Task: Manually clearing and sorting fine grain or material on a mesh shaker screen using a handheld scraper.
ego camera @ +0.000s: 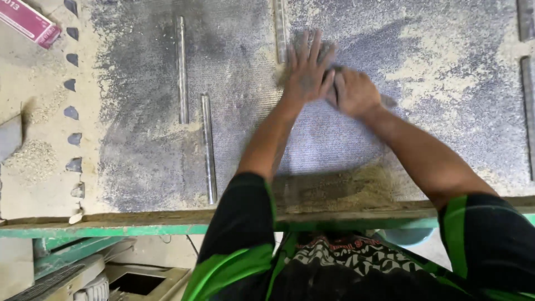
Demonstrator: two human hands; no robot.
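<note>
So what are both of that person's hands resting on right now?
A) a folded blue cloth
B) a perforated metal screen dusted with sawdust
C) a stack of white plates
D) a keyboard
B: the left hand lies flat with fingers spread and the right hand sits beside it, both on the perforated metal screen, which is grey, finely holed and covered in patches of pale sawdust.

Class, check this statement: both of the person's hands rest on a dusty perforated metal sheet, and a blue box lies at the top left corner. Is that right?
Not quite. The head view shows the left hand and right hand on the perforated metal sheet, dusted with sawdust, but the box at the top left corner is dark pink, not blue.
</note>
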